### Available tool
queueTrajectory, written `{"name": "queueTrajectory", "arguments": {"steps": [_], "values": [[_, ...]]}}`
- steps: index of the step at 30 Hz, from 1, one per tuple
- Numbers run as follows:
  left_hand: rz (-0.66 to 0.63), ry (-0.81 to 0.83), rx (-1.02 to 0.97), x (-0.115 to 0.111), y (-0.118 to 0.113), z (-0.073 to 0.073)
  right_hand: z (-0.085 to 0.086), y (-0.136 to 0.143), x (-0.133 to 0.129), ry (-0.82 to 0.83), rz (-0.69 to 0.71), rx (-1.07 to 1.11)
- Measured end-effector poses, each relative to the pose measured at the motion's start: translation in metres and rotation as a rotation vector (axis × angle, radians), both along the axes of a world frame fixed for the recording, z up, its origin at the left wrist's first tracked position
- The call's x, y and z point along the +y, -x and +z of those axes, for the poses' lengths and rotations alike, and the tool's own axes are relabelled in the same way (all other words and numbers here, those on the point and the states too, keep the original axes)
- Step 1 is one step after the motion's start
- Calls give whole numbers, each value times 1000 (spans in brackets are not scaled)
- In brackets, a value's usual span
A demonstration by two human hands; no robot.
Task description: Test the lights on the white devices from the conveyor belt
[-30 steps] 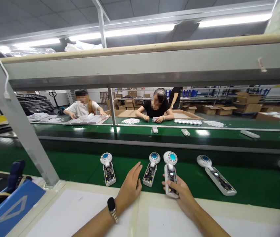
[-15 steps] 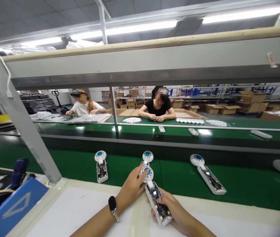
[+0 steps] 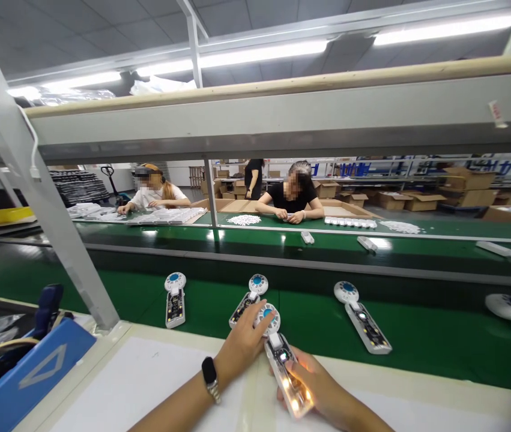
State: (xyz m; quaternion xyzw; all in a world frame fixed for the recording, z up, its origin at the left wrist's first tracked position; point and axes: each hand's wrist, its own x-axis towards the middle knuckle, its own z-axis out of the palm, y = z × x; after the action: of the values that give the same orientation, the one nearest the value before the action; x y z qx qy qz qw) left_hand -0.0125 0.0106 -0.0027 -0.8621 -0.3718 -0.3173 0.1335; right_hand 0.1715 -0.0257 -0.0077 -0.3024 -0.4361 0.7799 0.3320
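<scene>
Since half a second ago, lamps have lit on the white handheld device (image 3: 277,354), and units (image 3: 367,331) on the green conveyor belt (image 3: 304,306) have drifted left. Right hand (image 3: 316,375) grips it above the table (image 3: 160,372); left hand (image 3: 242,337) touches its head, grip unclear. Handling it seems the step, calling for steadiness. Co-workers (image 3: 295,195) sit or stand opposite.
</scene>
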Motion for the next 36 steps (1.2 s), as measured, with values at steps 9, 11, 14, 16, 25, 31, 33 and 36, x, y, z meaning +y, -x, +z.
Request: {"name": "queueTrajectory", "arguments": {"steps": [9,11,14,16,25,31,33,36], "values": [[-1,-20,-7,-1,-1,2,-6,-3,1,-14,2,41],[-3,-26,-17,-2,-2,3,-7,-3,1,-20,12,54],[1,-32,-24,-3,-2,5,-8,-4,0,-55,42,83],[0,-39,-25,-4,-2,5,-7,-3,-1,-86,49,89],[-20,-50,-39,-1,0,0,-3,-2,0,-94,33,18],[25,156,-46,0,0,-7,-1,-8,3,-60,136,28],[23,183,-47,0,-1,-7,0,-8,3,-60,128,29],[13,173,-50,-1,-1,-6,-2,-8,3,-55,124,36]]}}
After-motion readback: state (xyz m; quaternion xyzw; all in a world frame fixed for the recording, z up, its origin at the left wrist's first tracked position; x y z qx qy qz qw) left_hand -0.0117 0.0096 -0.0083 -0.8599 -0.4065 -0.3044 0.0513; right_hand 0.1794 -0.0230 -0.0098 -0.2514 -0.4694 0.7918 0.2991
